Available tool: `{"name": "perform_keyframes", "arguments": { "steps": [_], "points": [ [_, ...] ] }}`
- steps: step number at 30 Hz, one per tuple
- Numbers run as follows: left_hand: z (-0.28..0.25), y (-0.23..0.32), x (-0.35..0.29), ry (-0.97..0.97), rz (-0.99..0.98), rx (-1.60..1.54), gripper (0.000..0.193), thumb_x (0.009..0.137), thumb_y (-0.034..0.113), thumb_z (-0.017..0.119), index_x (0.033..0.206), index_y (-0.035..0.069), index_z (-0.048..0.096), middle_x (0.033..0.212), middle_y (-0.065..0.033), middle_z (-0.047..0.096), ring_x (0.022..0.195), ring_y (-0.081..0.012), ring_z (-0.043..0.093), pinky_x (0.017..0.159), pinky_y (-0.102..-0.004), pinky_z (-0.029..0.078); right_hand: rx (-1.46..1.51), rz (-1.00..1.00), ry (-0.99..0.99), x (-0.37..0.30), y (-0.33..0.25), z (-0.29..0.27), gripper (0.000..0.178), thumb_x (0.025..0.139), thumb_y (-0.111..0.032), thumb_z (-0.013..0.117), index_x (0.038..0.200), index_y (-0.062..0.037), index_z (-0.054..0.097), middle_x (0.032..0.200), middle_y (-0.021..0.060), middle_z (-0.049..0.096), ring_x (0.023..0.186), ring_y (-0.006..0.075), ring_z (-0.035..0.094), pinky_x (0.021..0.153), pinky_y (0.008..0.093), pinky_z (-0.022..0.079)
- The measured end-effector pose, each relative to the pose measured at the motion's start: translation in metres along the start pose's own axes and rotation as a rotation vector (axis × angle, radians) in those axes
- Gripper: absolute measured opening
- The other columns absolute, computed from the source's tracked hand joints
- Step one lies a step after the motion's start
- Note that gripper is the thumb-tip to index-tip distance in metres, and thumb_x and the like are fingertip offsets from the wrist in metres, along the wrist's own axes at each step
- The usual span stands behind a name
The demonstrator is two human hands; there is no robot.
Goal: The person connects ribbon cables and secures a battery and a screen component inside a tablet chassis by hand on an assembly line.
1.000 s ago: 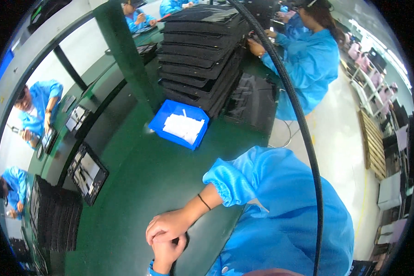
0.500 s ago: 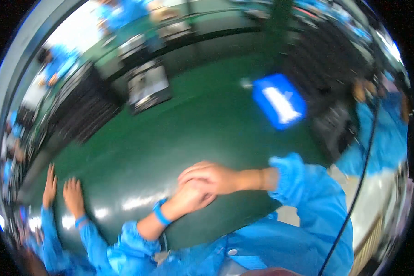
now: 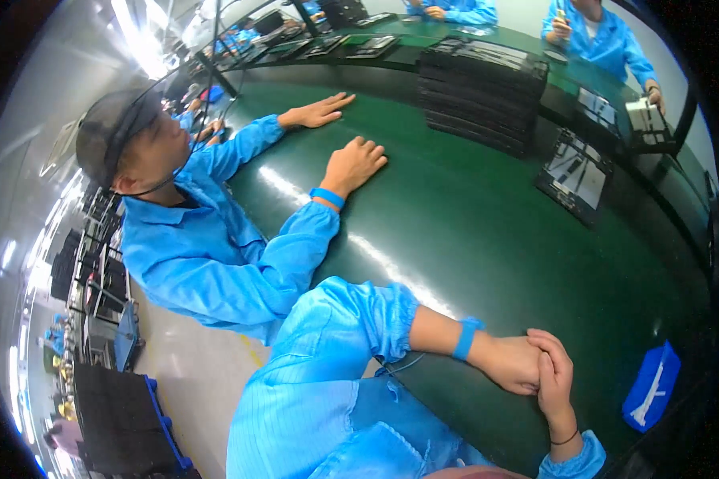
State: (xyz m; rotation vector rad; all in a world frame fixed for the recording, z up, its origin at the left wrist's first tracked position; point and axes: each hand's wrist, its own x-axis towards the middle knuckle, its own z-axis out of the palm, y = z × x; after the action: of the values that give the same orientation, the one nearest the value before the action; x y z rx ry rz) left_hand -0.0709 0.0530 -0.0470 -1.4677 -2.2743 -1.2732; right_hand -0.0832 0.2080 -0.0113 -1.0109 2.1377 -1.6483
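Right hand [image 3: 557, 374], fingers together, clasped on left hand [image 3: 505, 363], its finger state indeterminable; green desk [image 3: 455, 231]; blue bin [image 3: 669, 385] nearby.

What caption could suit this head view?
Right hand clasping left hand at a green table, a blue bin to their right.

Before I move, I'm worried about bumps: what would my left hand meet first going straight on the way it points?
Your left hand would meet your right hand, clasped with it. Beyond, the blue bin looks roughly in line, though depth is unclear.
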Motion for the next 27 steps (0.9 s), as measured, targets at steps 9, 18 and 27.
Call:
{"name": "perform_keyframes", "arguments": {
  "steps": [9,18,27],
  "points": [
    [0.008,-0.003,0.009,-0.004,-0.008,-0.056,0.016,0.077,0.017,0.068,0.084,0.002,0.064,0.087,-0.0172,0.066,0.084,-0.0354,0.064,0.072,-0.0448,0.052,0.006,0.065,-0.004,-0.006,0.003,-0.011,0.031,0.093,-0.016,0.045,0.105,0.0043,0.064,0.118,0.0203,0.062,0.112,0.0296,0.058,0.101,0.0388,0.042],
    [0.026,-0.004,0.017,0.002,0.015,-0.035,0.019,0.076,0.017,0.068,0.086,0.002,0.063,0.090,-0.0173,0.065,0.085,-0.0357,0.063,0.072,-0.0447,0.051,-0.001,0.052,0.000,-0.017,0.003,-0.022,0.030,0.091,-0.016,0.046,0.106,0.0027,0.064,0.119,0.0212,0.062,0.113,0.0322,0.058,0.101,0.0417,0.043],
    [0.035,0.000,0.029,-0.003,0.031,-0.048,0.019,0.076,0.016,0.068,0.088,0.001,0.063,0.091,-0.0181,0.064,0.085,-0.0361,0.063,0.074,-0.0443,0.051,0.005,0.064,-0.004,-0.028,0.001,-0.034,0.030,0.093,-0.016,0.044,0.106,0.0033,0.063,0.119,0.0201,0.061,0.113,0.0298,0.057,0.102,0.0395,0.041]
  ]
}}
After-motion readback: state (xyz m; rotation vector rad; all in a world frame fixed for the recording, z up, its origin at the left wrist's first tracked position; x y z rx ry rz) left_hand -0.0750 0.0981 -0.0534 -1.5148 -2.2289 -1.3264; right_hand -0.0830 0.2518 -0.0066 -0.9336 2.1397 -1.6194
